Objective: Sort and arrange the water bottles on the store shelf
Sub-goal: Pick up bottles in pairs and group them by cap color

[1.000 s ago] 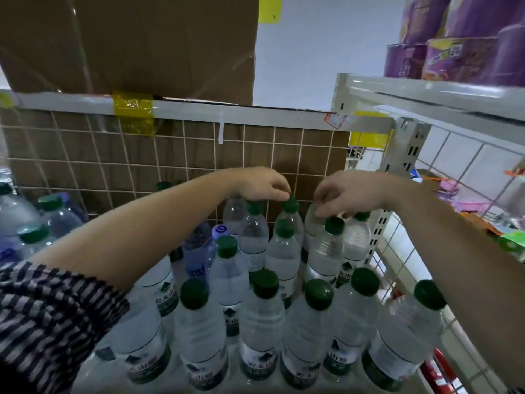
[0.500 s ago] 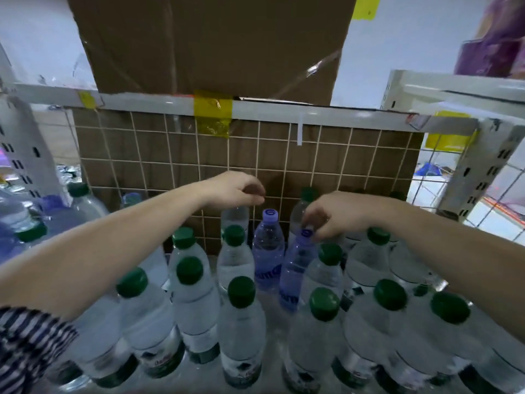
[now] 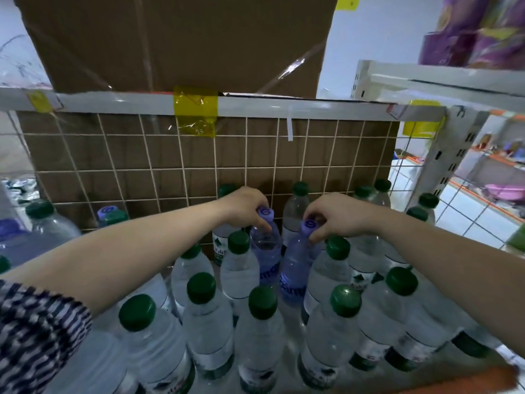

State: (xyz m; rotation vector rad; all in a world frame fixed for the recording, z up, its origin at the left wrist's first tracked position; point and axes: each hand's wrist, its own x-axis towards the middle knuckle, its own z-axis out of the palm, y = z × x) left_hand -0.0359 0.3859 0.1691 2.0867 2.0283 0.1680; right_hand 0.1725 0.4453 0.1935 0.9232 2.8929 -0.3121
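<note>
Two blue-tinted bottles with purple caps stand among several clear water bottles with green caps (image 3: 262, 302) on the shelf. My left hand (image 3: 244, 207) pinches the neck of the left purple-capped bottle (image 3: 267, 251) just under its cap. My right hand (image 3: 333, 216) pinches the cap of the right purple-capped bottle (image 3: 295, 268), which tilts slightly left. Both bottles sit mid-shelf, a row in front of the back grid.
A white wire grid (image 3: 199, 166) backed by brown cardboard closes the shelf's rear; a large cardboard box (image 3: 176, 41) sits above it. More blue bottles (image 3: 17, 243) stand at far left. A white shelf upright (image 3: 443, 155) and side grid bound the right.
My left hand left the clear bottle at the back and took the left purple-capped bottle by its neck. My right hand stays on the other purple-capped bottle. The camera moved closer.
</note>
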